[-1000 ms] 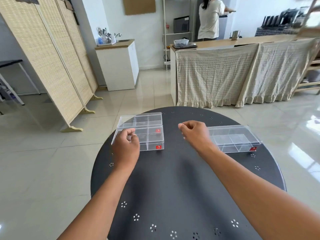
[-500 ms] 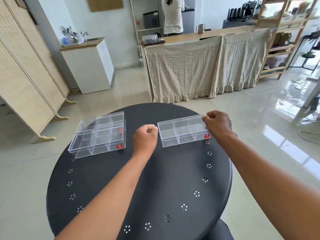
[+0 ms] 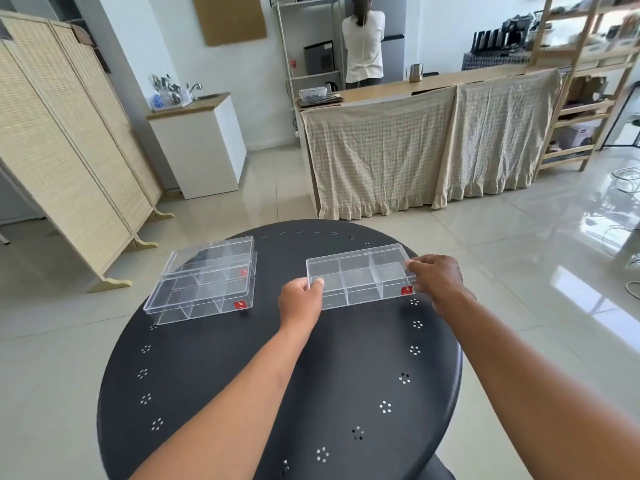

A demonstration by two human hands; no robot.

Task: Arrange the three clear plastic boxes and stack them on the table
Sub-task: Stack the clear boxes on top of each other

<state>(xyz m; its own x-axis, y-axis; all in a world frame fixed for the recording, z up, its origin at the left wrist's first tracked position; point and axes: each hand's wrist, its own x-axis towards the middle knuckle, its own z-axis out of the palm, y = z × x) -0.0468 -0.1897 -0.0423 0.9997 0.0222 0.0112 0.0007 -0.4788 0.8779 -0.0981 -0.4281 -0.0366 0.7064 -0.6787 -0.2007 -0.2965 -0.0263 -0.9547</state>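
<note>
The fingers (image 3: 317,283) of the left hand (image 3: 300,302) are closed on the near left corner of a clear plastic box (image 3: 360,275), thumb on the lid. The right hand (image 3: 437,281) grips the box's right end, its fingers curled over the edge beside a small red sticker (image 3: 407,290). The box has dividers inside, forming compartments. Whether it rests on the surface or is raised just above it cannot be told.

It sits toward the far right of a round black counter (image 3: 277,375) dotted with small clusters of holes. To the left, well apart from the held box, the other two clear boxes (image 3: 204,280) are stacked one on the other, the upper one shifted back from the lower, each with a red sticker at its near right corner. The counter between stack and held box is bare.

Both bare forearms reach in from the bottom edge.

Beyond the counter lies a pale tiled floor (image 3: 104,341). A woven folding screen (image 3: 62,140) stands at left, a white cabinet (image 3: 204,147) with a sink behind it. A long wooden bar draped in beige cloth (image 3: 415,150) crosses the middle, with a person in a white top (image 3: 363,43) standing behind it, back turned. Wooden shelves (image 3: 585,81) rise at right.
</note>
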